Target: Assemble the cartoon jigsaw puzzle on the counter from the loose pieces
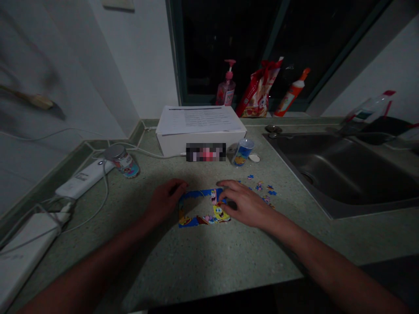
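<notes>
Kitchen counter (209,266) in dim light, a dark window (229,39) behind it and a metal sink (347,170) set in at the right: a person works with both bare hands on a partly joined jigsaw puzzle (221,213), lying flat near the middle of the counter. Blue border pieces run along its top, yellow and pink cartoon figures fill its right side, and bare counter shows through the middle. The left hand (168,195) is by the upper left corner, thumb and forefinger curled close together; whether they pinch a piece cannot be told. The right hand (244,203) arches over the right edge, its fingers parted, though contact at the fingertips is unclear. Loose pieces (259,186) are scattered beyond the right hand, toward the sink. Farther back, a blue can (242,152) stands beside a small white disc (254,158), near a white box (173,141) topped with printed paper (203,120). At left, a jar (122,162) with a metallic lid stands near a white cable (106,192). A pink pump bottle (225,92), a red bag (262,89) and an orange-and-white bottle (292,93) line the window.
</notes>
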Demonstrator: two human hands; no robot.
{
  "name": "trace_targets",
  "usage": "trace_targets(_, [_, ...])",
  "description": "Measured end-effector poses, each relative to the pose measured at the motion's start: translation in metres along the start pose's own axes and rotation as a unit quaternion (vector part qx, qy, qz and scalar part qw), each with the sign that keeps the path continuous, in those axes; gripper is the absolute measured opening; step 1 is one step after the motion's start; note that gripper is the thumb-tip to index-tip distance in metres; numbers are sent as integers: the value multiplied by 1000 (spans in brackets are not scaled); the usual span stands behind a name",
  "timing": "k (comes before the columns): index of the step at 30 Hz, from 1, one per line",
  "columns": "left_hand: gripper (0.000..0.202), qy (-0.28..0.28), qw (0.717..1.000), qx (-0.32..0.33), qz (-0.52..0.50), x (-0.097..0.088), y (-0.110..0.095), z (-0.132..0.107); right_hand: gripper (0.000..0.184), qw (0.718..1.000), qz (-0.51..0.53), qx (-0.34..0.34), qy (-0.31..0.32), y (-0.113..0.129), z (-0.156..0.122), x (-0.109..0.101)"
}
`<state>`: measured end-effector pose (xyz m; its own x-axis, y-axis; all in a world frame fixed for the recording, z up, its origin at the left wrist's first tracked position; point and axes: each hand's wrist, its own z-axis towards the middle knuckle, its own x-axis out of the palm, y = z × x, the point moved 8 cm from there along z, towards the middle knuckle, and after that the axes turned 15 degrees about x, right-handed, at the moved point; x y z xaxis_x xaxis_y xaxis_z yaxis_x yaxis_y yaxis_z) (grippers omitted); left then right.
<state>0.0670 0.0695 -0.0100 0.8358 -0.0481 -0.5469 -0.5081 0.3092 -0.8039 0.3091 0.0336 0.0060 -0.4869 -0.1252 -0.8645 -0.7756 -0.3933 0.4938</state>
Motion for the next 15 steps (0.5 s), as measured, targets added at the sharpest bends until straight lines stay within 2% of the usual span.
trace_targets(4, [39, 3, 1000, 1, 0, 1, -2, 0, 23, 999, 17, -27, 8, 8, -2, -3])
trace_targets(15, [45, 2, 1000, -10, -8, 3, 3, 0, 25, 999, 7, -37, 24, 11, -2, -3])
